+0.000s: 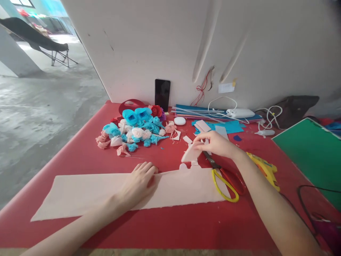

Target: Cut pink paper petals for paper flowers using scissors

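Note:
A long strip of pale pink crepe paper (87, 193) lies across the red table. My left hand (142, 179) rests on its middle, near the upper edge, with the fingers laid down over the paper. Above the strip's right part, my right hand (213, 144) pinches a small pale pink paper piece (191, 153) between thumb and fingers. Small rounded pink cutouts (183, 166) lie at the strip's upper edge just below it. Scissors (220, 170) with one yellow and one red handle lie under my right wrist, partly over the strip's right end.
A heap of blue, pink, white and red paper flowers (138, 124) lies at the back left. Behind it a phone (162, 93) leans on the white panel. A yellow glue gun (265, 169), a green board (311, 153), blue paper (234, 126) and a white power strip (241, 113) are on the right.

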The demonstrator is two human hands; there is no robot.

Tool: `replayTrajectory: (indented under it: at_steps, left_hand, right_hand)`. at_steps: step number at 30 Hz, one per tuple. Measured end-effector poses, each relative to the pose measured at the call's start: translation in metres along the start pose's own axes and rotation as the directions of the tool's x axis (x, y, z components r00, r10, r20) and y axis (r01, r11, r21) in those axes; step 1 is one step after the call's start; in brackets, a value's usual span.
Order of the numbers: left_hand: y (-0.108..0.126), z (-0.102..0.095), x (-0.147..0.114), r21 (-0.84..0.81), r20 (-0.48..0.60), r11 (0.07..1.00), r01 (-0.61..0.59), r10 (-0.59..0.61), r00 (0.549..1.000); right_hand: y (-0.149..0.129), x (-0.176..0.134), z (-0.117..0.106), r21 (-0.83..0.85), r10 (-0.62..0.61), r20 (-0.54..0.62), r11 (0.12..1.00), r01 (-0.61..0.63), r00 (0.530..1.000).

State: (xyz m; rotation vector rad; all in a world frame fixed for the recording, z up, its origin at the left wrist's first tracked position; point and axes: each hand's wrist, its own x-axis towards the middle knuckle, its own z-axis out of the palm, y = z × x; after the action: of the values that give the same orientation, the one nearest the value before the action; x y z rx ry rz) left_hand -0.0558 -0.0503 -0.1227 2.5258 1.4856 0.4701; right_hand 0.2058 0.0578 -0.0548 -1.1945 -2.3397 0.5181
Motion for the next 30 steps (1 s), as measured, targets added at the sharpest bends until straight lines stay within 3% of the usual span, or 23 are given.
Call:
replayTrajectory:
  at_steps: [2,6,8,10,14,17,21,25,30]
  left_hand:
    - [0.001,0.000,-0.002,0.014,-0.022,0.999,-0.031,0.031,0.999]
    - [0.003,-0.001,-0.004,0.120,-0.087,0.979,-0.162,0.173,0.981]
    - [0.004,-0.002,-0.005,0.170,-0.129,0.962,-0.215,0.238,0.963]
    - [0.006,-0.004,-0.005,0.198,-0.175,0.948,-0.248,0.283,0.943]
    - [0.008,-0.007,-0.007,0.194,-0.194,0.941,-0.278,0.315,0.929]
    - [0.008,-0.009,-0.009,0.190,-0.169,0.946,-0.263,0.295,0.940]
    - [0.007,-0.011,-0.009,0.190,-0.163,0.951,-0.242,0.274,0.948]
    - [0.004,-0.010,-0.007,0.144,-0.128,0.965,-0.218,0.236,0.963]
    - [0.001,-0.002,-0.003,0.063,-0.156,0.984,-0.164,0.172,0.973]
  right_hand:
    - [0.004,0.000,0.006,-0.013,-0.012,-0.018,1.000,0.011,1.000]
    - [0.001,0.002,0.023,-0.019,0.009,-0.234,1.000,-0.014,0.972]
    - [-0.009,0.002,0.030,0.034,0.006,-0.242,0.999,0.003,0.970]
    - [-0.021,0.002,0.037,0.108,-0.010,-0.175,0.994,0.029,0.985]
    - [-0.031,0.007,0.058,0.231,-0.039,0.084,0.973,0.019,0.996]
    - [-0.026,0.012,0.077,0.251,-0.041,0.270,0.968,-0.029,0.962]
    - [-0.016,0.018,0.091,0.233,-0.078,0.466,0.972,-0.037,0.882]
    - [-0.013,0.022,0.095,0.219,-0.102,0.557,0.975,-0.028,0.824]
    - [-0.020,0.021,0.099,0.178,-0.036,0.540,0.981,-0.073,0.841]
